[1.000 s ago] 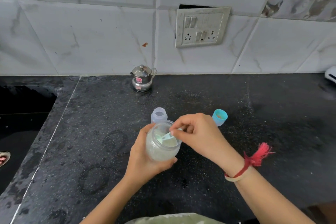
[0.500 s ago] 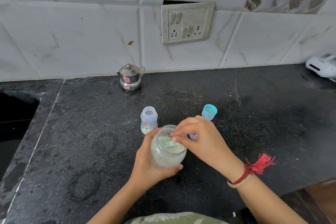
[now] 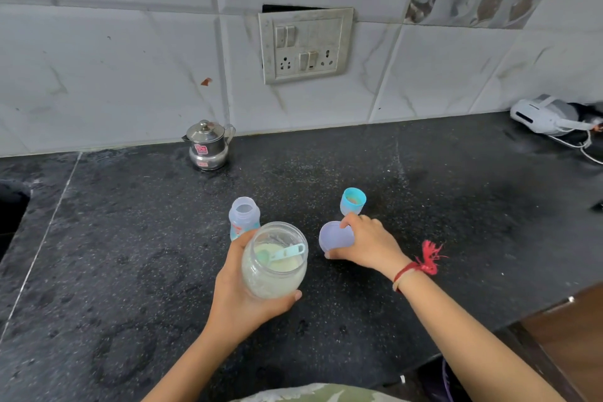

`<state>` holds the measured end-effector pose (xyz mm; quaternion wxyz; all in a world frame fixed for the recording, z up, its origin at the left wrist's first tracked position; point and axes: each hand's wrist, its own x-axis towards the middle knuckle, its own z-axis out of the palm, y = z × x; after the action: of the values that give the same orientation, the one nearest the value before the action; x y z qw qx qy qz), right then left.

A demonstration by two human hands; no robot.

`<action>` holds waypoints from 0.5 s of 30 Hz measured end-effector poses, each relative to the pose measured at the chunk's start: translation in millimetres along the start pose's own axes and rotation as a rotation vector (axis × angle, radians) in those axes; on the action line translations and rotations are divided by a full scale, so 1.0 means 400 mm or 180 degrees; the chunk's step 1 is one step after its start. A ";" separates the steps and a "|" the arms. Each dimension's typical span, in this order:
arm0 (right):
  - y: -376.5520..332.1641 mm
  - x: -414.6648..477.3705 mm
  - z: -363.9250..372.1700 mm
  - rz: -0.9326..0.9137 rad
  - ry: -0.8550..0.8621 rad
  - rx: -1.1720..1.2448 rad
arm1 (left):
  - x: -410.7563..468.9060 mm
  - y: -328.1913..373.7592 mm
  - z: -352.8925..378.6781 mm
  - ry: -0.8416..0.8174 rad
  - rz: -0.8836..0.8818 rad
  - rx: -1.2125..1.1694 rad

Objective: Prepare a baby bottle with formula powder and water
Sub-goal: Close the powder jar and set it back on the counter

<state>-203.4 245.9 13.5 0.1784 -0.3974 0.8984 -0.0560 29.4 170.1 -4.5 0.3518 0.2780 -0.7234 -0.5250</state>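
Note:
My left hand (image 3: 243,299) grips a clear jar of formula powder (image 3: 273,268), tilted toward me above the black counter. A light green scoop (image 3: 283,254) lies inside the jar on the powder. An open baby bottle (image 3: 244,216) stands upright just behind the jar. My right hand (image 3: 368,243) is to the right of the jar, fingers closed on a pale lilac jar lid (image 3: 336,235) at the counter. A blue bottle cap (image 3: 353,201) stands behind that hand.
A small steel pot with a lid (image 3: 208,145) stands by the tiled wall. A white device with a cable (image 3: 548,114) lies at the far right. A switch and socket plate (image 3: 306,44) is on the wall. The sink edge (image 3: 13,202) is at the left.
My right hand has let go of the scoop, which now rests in the jar, and moved right onto the lilac lid. The view has shifted to the right.

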 end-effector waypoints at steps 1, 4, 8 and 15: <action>-0.003 0.005 0.010 0.0044 0.0038 0.0004 | -0.001 -0.001 0.001 -0.0007 -0.0005 0.0004; -0.011 0.017 0.027 0.0061 0.0275 -0.0112 | -0.003 0.000 0.007 -0.0032 -0.0072 -0.0002; -0.021 0.019 0.034 -0.0024 0.0364 -0.0241 | -0.004 0.001 0.014 -0.0032 -0.0130 0.0013; -0.120 -0.082 -0.139 -0.0828 0.0539 0.1307 | -0.003 0.009 0.005 0.0055 -0.0185 0.0003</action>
<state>-170.2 235.2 85.9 0.1707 -0.4590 0.8213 -0.2928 28.3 173.2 -1.8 0.3425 0.3036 -0.7122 -0.5322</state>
